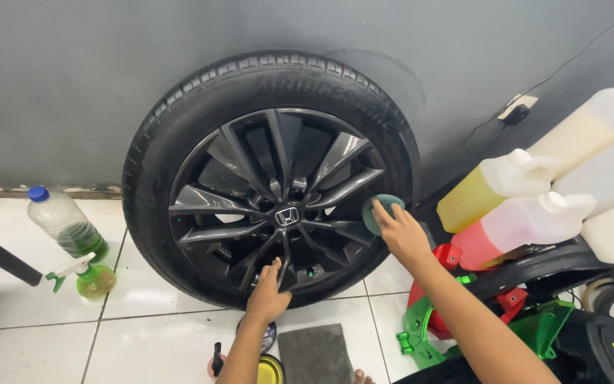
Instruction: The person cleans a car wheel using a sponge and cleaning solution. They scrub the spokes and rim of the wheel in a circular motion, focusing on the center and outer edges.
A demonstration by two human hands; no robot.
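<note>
A car wheel with a black tyre (179,121) and a dark multi-spoke rim (278,192) leans upright against a grey wall. My right hand (401,235) presses a round dark-green applicator pad (379,208) against the tyre's right sidewall, fingers spread over it. My left hand (268,295) grips the lower edge of the rim near a spoke, steadying the wheel.
Left on the white tiled floor stand a clear bottle with a blue cap (65,222) and a green spray bottle (92,277). Jugs of yellow (488,192) and red liquid (516,227) lie at right over red and green gear. A grey cloth (315,352) and small tins lie below the wheel.
</note>
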